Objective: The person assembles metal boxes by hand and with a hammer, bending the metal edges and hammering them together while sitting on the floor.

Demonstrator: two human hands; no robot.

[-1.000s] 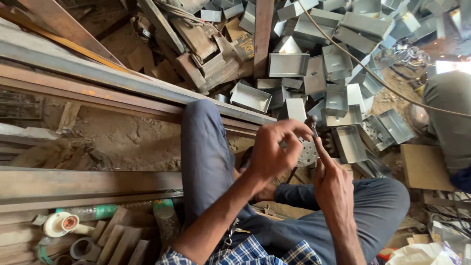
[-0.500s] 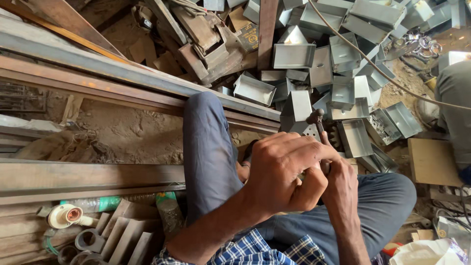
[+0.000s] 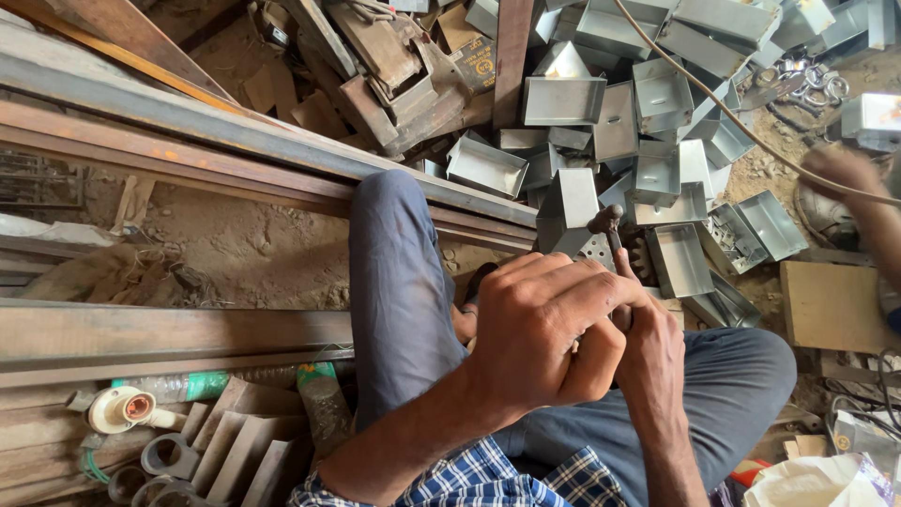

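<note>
A workshop floor of packed dirt [image 3: 244,249], seen from the head camera: long rusted steel beams [image 3: 188,131] run across the left side, and a heap of small open sheet-metal boxes [image 3: 657,103] fills the far right, with a cable [image 3: 751,131] trailing over them. At the near left lie a plastic bottle [image 3: 178,385] with a green label, a roll of tape [image 3: 127,410] and short metal offcuts [image 3: 235,451]. A flat wooden block [image 3: 831,305] sits at the right, near another person's hand [image 3: 840,169], which is kept apart from the work at centre.

The person sits on the ground in blue trousers, one knee [image 3: 394,216] raised toward the beams, a checked shirt showing at the near edge. The left hand [image 3: 554,329] is curled closed, fingers wrapped in a loose fist over something it covers (what lies beneath the fingers cannot be made out). The right hand [image 3: 652,352] is pressed against it from the right, its thumb and forefinger closed around the shaft of a thin dark metal tool [image 3: 610,230], whose rounded head stands up just beyond the knuckles. Directly behind the tool, touching the pile's near edge, sits a perforated metal box [image 3: 591,249], partly hidden by both hands.
</note>
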